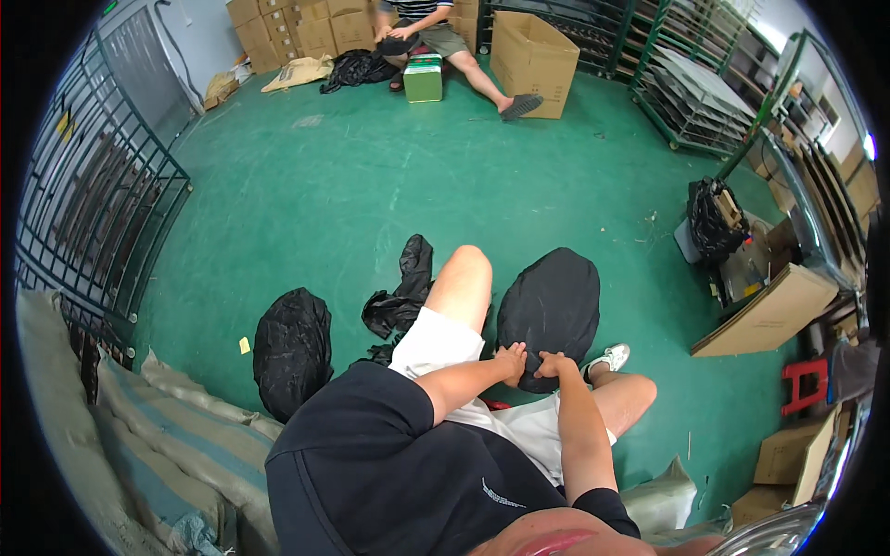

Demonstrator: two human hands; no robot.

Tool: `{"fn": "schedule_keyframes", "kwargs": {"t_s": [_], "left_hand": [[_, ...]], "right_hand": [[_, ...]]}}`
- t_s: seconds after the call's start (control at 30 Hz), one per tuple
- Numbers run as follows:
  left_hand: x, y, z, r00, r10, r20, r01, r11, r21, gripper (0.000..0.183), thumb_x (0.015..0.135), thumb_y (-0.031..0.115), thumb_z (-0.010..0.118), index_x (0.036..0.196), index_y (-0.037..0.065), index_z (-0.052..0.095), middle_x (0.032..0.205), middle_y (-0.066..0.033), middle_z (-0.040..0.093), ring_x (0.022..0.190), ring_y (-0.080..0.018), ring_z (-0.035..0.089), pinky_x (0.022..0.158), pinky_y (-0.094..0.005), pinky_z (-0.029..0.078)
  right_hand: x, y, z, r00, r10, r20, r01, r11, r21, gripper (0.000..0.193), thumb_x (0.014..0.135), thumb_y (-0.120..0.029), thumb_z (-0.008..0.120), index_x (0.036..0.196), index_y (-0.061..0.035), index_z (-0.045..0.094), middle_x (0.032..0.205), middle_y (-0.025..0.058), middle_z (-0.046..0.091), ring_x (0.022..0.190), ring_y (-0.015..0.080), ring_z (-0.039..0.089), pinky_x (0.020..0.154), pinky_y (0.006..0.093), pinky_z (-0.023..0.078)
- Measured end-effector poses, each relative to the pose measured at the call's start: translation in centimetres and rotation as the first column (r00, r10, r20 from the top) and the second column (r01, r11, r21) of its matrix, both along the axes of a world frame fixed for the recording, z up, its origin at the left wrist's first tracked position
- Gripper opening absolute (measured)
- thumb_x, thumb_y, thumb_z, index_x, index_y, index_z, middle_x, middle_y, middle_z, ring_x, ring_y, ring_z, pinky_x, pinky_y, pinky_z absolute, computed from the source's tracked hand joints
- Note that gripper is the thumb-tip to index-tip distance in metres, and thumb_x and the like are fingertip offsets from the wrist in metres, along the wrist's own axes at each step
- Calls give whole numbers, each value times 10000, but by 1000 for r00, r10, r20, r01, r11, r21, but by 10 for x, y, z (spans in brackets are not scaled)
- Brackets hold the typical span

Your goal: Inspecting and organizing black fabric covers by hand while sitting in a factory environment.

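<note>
A large black oval piece with a smooth, fabric-like cover stands between my knees, its near edge toward me. My left hand is closed at the left of that near edge. Just beside it, my right hand pinches the same edge, with a small gap between the two hands. What lies under my fingertips is too small to make out. To the left, a wrinkled black oval bundle rests on the floor. Crumpled black cloth or plastic lies by my left knee.
Woven sacks are stacked at my left. Cartons, a red stool and a bin with a black liner stand at right. Across the green floor, another person sits behind a green tin near a big carton.
</note>
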State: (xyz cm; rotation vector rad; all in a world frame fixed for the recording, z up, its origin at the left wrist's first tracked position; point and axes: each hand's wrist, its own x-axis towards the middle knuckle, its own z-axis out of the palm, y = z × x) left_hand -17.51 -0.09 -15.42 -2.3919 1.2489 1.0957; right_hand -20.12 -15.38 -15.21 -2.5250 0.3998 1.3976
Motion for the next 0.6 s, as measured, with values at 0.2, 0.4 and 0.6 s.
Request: {"fn": "schedule_keyframes", "kwargs": {"t_s": [0.2,0.4,0.6], "left_hand": [[11,7,35,991,-2,-135,-9,997,-81,698,834,474,648,1379,72,478,1446,-168,420,1328,-298,431,1031,-444,413],[11,36,145,892,-208,-401,-206,603,-771,408,903,354,622,1193,68,638,1100,-158,678,1034,-307,648,897,-405,491],[74,138,173,742,334,-582,-591,-87,-802,195,933,150,629,1070,19,679,933,-58,708,861,-121,654,778,-272,522]], "right_hand": [[9,3,-3,988,99,-120,-97,995,21,1017,751,-535,718,1550,-199,187,1567,160,264,1446,358,237,1169,428,255],[-3,-36,-80,976,216,12,-216,970,110,1057,717,-550,743,1546,-186,198,1566,170,260,1438,384,238,1163,445,262],[9,20,9,991,-26,-130,28,1000,13,1145,707,-506,775,1545,-123,95,1527,320,200,1402,442,282,1138,485,291]]}}
